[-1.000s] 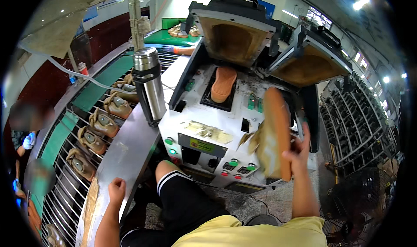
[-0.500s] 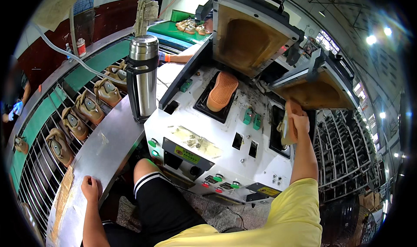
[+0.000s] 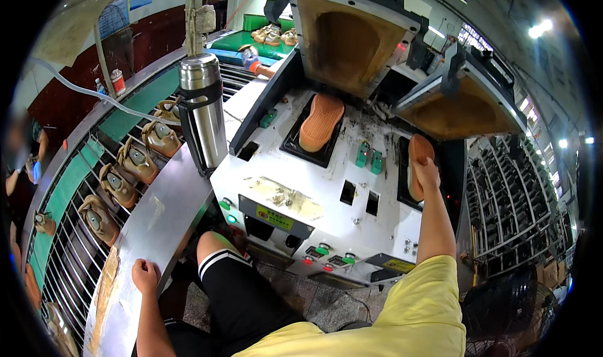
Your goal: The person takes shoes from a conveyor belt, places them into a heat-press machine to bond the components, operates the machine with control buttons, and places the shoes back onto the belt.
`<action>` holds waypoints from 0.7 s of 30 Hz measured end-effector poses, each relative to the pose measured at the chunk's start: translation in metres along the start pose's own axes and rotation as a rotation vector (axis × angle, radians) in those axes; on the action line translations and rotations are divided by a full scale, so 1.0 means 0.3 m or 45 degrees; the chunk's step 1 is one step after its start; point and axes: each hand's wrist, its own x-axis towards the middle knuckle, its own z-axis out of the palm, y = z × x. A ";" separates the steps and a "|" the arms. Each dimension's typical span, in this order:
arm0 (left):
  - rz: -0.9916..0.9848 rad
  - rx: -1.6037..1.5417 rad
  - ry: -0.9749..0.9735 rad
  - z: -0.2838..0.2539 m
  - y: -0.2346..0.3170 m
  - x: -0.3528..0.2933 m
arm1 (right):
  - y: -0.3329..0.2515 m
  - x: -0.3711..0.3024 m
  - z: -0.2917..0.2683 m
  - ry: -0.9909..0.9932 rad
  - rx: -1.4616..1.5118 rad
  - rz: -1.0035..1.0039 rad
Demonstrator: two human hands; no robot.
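Observation:
At the right station of the white press machine (image 3: 301, 201), my right hand (image 3: 428, 173) grips a shoe (image 3: 419, 153). That shoe is upside down over the dark recess, its orange-brown sole up. A second shoe (image 3: 322, 123) lies sole up in the black tray of the left station, with neither hand on it. Both padded lids, the left lid (image 3: 344, 43) and the right lid (image 3: 461, 106), stand raised. My left hand (image 3: 146, 275) rests on the metal ledge (image 3: 160, 222), fingers curled, with nothing visible in it.
Several tan shoes (image 3: 119, 184) stand on the roller conveyor (image 3: 72, 212) at left. A steel thermos (image 3: 204, 115) stands on the ledge by the machine. Beyond it, a co-worker's hand (image 3: 252, 63) holds a shoe. Another person (image 3: 28, 150) is far left; a rack (image 3: 515, 212) stands right.
The shoe in my right hand has turned from a sideways tilt, its upper showing, to sole up over the right recess. The co-worker's hand now holds a shoe. My left hand stays on the ledge.

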 end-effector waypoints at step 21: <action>0.161 0.116 -0.002 0.021 0.063 -0.033 | 0.622 -0.640 0.112 0.476 0.720 -0.501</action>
